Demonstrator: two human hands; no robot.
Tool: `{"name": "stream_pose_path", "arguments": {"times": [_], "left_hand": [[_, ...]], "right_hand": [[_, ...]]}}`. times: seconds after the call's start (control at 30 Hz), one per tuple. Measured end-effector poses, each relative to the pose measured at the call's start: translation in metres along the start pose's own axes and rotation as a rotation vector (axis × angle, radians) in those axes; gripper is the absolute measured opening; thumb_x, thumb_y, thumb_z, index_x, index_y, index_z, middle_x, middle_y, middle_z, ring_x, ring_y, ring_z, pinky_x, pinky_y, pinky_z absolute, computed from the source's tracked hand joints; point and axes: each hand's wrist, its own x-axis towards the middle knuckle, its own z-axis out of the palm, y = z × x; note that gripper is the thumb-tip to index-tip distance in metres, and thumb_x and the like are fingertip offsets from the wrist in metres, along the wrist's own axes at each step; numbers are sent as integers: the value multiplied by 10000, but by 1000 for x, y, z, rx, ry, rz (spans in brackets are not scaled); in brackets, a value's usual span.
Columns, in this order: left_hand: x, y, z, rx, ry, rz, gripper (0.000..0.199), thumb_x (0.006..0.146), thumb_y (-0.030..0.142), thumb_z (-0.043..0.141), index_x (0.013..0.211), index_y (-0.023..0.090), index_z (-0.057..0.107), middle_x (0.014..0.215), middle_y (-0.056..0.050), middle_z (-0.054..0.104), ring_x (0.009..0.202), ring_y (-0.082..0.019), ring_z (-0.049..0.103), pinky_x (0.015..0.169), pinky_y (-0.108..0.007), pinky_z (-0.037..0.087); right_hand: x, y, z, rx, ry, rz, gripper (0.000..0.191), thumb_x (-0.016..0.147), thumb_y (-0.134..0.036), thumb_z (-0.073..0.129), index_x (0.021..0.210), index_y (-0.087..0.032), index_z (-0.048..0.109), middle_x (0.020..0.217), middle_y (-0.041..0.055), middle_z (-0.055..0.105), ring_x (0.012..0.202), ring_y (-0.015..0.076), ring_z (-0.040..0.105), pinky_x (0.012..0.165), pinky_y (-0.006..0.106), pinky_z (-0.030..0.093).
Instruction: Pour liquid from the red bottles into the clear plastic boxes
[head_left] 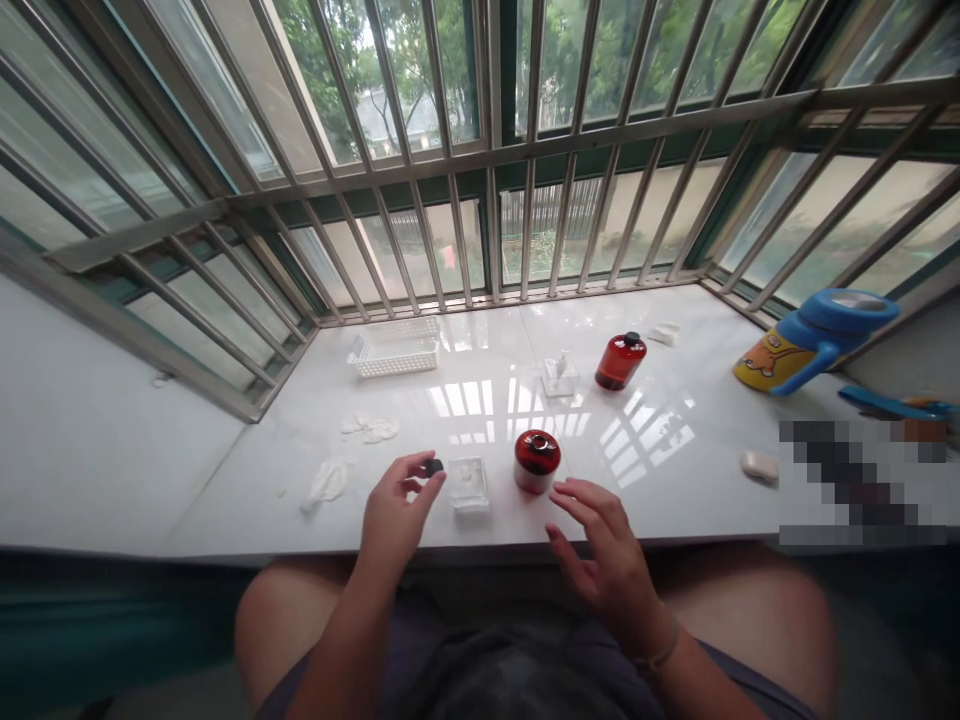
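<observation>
Between the thumb and fingers of my left hand (401, 505) is a small black cap (433, 467). My right hand (600, 535) has its fingers apart, close to the lower right side of a red bottle (537, 462); whether a fingertip touches it I cannot tell. That bottle stands upright with its top uncapped. Just right of my left hand sits a small clear square container (469, 485). Farther back, a second red bottle (622, 362) with a black cap stands beside a clear square piece with an upright nozzle-like part (560, 372).
A white perforated basket (396, 350) is at the back left. Crumpled white tissues (328, 484) lie at the left. A blue and yellow tumbler (814, 340) and a pale rounded object (760, 466) are at the right. Metal window bars (491, 235) border the white tabletop (255, 490).
</observation>
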Motion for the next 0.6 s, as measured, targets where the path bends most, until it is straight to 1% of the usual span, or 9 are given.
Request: {"name": "stream_pose_path", "arguments": {"times": [0.07, 0.13, 0.17, 0.23, 0.3, 0.4, 0.47, 0.53, 0.6], "left_hand": [[-17, 26, 19, -310, -192, -67, 464, 883, 486, 847, 1260, 230, 757, 1113, -79, 779, 961, -223, 715, 881, -345, 571], [-31, 46, 37, -564, -315, -126, 479, 844, 422, 909, 1249, 218, 755, 1186, -96, 782, 1103, -239, 714, 965, -338, 557], [-36, 52, 45, -665, -359, -158, 487, 832, 395, 929, 1248, 215, 751, 1187, -97, 782, 1128, -236, 710, 972, -328, 552], [-43, 61, 57, -825, -421, -221, 497, 824, 359, 950, 1248, 209, 738, 1141, -87, 785, 1092, -209, 714, 952, -301, 548], [-45, 65, 65, -923, -465, -274, 498, 821, 347, 959, 1237, 195, 731, 1080, -75, 782, 983, -167, 714, 905, -274, 546], [-43, 67, 69, -949, -506, -308, 522, 805, 361, 972, 1224, 171, 725, 1048, -75, 775, 872, -137, 697, 841, -261, 546], [-40, 65, 71, -915, -528, -293, 559, 829, 431, 947, 1260, 170, 705, 1072, -96, 779, 878, -162, 715, 859, -301, 568], [-37, 60, 72, -833, -529, -205, 602, 884, 552, 869, 1318, 184, 673, 1162, -137, 778, 990, -231, 748, 944, -389, 597], [-33, 54, 72, -664, -488, -27, 654, 902, 618, 820, 1384, 216, 637, 1339, -172, 731, 1207, -315, 721, 1069, -488, 586]], "right_hand": [[8, -11, 1, 37, -22, -48, 603, 967, -81, 719, 1534, -231, 579, 1377, 153, 677, 1312, 326, 642, 1065, 526, 608], [18, -18, 2, 76, -23, -83, 636, 957, -68, 744, 1548, -221, 565, 1356, 151, 693, 1290, 312, 657, 1054, 503, 621], [22, -21, 3, 92, -19, -93, 623, 956, -61, 748, 1532, -225, 576, 1326, 144, 706, 1270, 302, 666, 1044, 494, 627], [31, -23, 5, 119, -4, -93, 540, 962, -44, 740, 1452, -241, 629, 1243, 123, 727, 1209, 279, 687, 1000, 469, 643], [38, -23, 6, 138, 17, -75, 430, 973, -42, 728, 1344, -253, 679, 1178, 108, 730, 1151, 258, 704, 947, 438, 656], [45, -21, 6, 192, 27, -41, 320, 990, -80, 726, 1252, -260, 693, 1180, 102, 739, 1120, 245, 729, 913, 415, 669], [48, -20, 5, 229, 10, -10, 272, 998, -126, 732, 1220, -278, 690, 1173, 87, 756, 1104, 250, 745, 898, 424, 676], [51, -17, 4, 222, 16, 50, 223, 997, -185, 746, 1184, -295, 694, 1133, 74, 769, 1094, 271, 748, 900, 465, 674], [55, -11, 3, 155, 70, 124, 189, 991, -237, 754, 1159, -301, 696, 1121, 79, 767, 1111, 300, 733, 934, 525, 654]]}}
